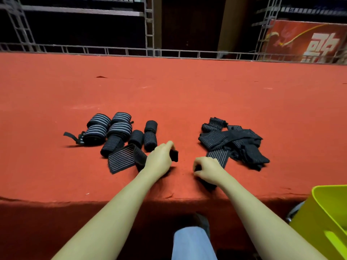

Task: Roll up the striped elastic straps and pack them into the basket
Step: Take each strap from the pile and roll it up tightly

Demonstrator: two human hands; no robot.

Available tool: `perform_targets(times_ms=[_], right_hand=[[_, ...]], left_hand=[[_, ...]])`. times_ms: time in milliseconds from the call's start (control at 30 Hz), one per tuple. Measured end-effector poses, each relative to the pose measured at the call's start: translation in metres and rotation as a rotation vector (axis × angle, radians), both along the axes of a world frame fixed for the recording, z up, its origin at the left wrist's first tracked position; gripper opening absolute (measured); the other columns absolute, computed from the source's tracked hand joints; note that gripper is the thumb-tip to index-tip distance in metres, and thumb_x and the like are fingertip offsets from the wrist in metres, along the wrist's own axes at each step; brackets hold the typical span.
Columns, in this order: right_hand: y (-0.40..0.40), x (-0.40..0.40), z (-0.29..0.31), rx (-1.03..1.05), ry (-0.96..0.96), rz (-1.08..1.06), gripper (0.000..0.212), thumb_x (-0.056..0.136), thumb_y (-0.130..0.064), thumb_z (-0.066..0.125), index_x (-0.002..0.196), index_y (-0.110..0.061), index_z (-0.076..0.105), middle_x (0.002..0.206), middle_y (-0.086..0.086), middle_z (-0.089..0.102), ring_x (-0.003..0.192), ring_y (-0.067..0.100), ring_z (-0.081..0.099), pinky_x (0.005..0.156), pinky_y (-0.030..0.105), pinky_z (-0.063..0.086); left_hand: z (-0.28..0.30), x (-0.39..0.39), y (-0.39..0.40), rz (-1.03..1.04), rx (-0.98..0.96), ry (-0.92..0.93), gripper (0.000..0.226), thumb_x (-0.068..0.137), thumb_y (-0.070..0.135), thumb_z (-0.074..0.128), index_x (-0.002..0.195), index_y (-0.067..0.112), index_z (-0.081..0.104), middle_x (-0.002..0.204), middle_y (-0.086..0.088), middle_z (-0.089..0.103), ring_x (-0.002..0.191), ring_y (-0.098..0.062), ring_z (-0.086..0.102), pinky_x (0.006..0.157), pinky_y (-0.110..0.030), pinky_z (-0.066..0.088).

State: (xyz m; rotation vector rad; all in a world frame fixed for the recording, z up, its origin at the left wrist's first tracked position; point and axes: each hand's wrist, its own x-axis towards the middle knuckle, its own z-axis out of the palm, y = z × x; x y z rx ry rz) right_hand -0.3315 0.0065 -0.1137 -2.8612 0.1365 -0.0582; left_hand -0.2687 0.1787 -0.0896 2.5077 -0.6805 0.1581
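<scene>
red banner [304, 42], large white Chinese characters, cut off, not readable

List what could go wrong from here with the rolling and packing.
1. The left hand pinches only one end of a flat strap that lies against the rolled straps; pulling it may knock them loose.
2. The right hand grips a strap running into the tangled pile; others may drag along.
3. The basket sits off the table edge, so rolls could drop.

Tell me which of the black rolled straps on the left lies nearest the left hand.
The plain dark rolled strap, lower of the two standing end to end, lies just beyond the left hand; the broad-striped rolls sit farther back left.
</scene>
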Motion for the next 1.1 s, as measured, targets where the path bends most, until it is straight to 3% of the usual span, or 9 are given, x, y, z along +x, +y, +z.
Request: perform_targets(times_ms=[167, 300, 400, 500, 667, 733, 833, 967, 1100], right_hand=[[0.008, 0.008, 0.016, 0.325, -0.344, -0.051, 0.015, 0.09, -0.011, 0.061, 0.099, -0.006, 0.071, 0.101, 0.008, 0.066, 0.102, 0.022, 0.058, 0.088, 0.024, 0.036], [0.02, 0.02, 0.037, 0.431, -0.489, -0.106, 0.021, 0.094, -0.011, 0.056, 0.109, -0.002, 0.068, 0.109, 0.012, 0.064, 0.108, 0.024, 0.056, 0.09, 0.022, 0.033], [0.026, 0.028, 0.05, 0.507, -0.589, -0.109, 0.013, 0.093, -0.009, 0.057, 0.098, -0.003, 0.068, 0.096, 0.006, 0.062, 0.101, 0.024, 0.057, 0.084, 0.022, 0.035], [0.033, 0.04, 0.059, 0.475, -0.687, -0.137, 0.008, 0.093, -0.012, 0.058, 0.091, -0.009, 0.066, 0.094, 0.001, 0.06, 0.1, 0.024, 0.054, 0.086, 0.033, 0.034], [0.044, 0.052, 0.084, 0.355, -0.862, -0.137, 0.008, 0.092, -0.018, 0.061, 0.09, -0.014, 0.068, 0.098, 0.001, 0.062, 0.099, 0.023, 0.05, 0.078, 0.026, 0.016], [0.046, 0.054, 0.095, 0.366, -0.904, -0.086, 0.009, 0.094, -0.017, 0.057, 0.089, -0.016, 0.064, 0.082, -0.008, 0.062, 0.082, 0.021, 0.056, 0.082, 0.028, 0.02], [0.046, 0.057, 0.108, 0.518, -0.988, -0.086, 0.011, 0.097, -0.014, 0.052, 0.087, -0.018, 0.055, 0.061, -0.011, 0.05, 0.063, 0.026, 0.048, 0.076, 0.038, 0.033], [0.049, 0.059, 0.118, 0.743, -0.93, -0.173, 0.009, 0.102, -0.014, 0.04, 0.094, -0.015, 0.044, 0.064, -0.007, 0.044, 0.059, 0.014, 0.042, 0.077, 0.04, 0.032], [0.053, 0.059, 0.125, 0.838, -0.971, -0.178, 0.007, 0.1, -0.016, 0.045, 0.095, -0.014, 0.048, 0.078, -0.011, 0.05, 0.075, 0.009, 0.048, 0.085, 0.035, 0.039]], left_hand=[[0.002, 0.008, 0.005, -0.01, -0.084, 0.011, 0.03, 0.089, 0.001, 0.042, 0.114, 0.003, 0.059, 0.114, -0.017, 0.059, 0.11, -0.034, 0.053, 0.092, -0.041, 0.043], [0.007, 0.015, 0.015, 0.035, -0.155, -0.064, 0.018, 0.09, 0.011, 0.053, 0.104, 0.003, 0.059, 0.106, -0.014, 0.059, 0.105, -0.033, 0.055, 0.087, -0.042, 0.045], [0.022, 0.016, 0.022, 0.165, -0.23, -0.178, 0.018, 0.091, 0.019, 0.057, 0.102, 0.005, 0.061, 0.101, -0.014, 0.064, 0.099, -0.034, 0.056, 0.081, -0.041, 0.044], [0.04, 0.021, 0.027, 0.217, -0.299, -0.268, 0.019, 0.091, 0.021, 0.058, 0.102, 0.005, 0.06, 0.093, -0.018, 0.064, 0.095, -0.037, 0.054, 0.081, -0.043, 0.042], [0.066, 0.026, 0.029, 0.172, -0.484, -0.215, 0.011, 0.09, 0.017, 0.055, 0.095, 0.008, 0.055, 0.089, -0.013, 0.065, 0.089, -0.035, 0.058, 0.078, -0.043, 0.046], [0.076, 0.024, 0.028, 0.194, -0.601, -0.198, 0.009, 0.09, 0.014, 0.054, 0.096, 0.008, 0.056, 0.087, -0.009, 0.064, 0.087, -0.031, 0.058, 0.076, -0.036, 0.044], [0.09, 0.021, 0.03, 0.194, -0.794, -0.14, 0.006, 0.09, 0.012, 0.055, 0.096, 0.011, 0.056, 0.083, 0.0, 0.058, 0.082, -0.023, 0.054, 0.071, -0.028, 0.037], [0.099, 0.021, 0.029, 0.082, -0.934, 0.007, 0.001, 0.09, 0.011, 0.056, 0.09, 0.012, 0.055, 0.077, -0.001, 0.055, 0.074, -0.017, 0.05, 0.068, -0.03, 0.039], [0.102, 0.017, 0.021, -0.079, -0.897, 0.087, 0.011, 0.088, 0.007, 0.059, 0.08, 0.015, 0.059, 0.078, -0.001, 0.061, 0.075, -0.013, 0.055, 0.072, -0.027, 0.044]])
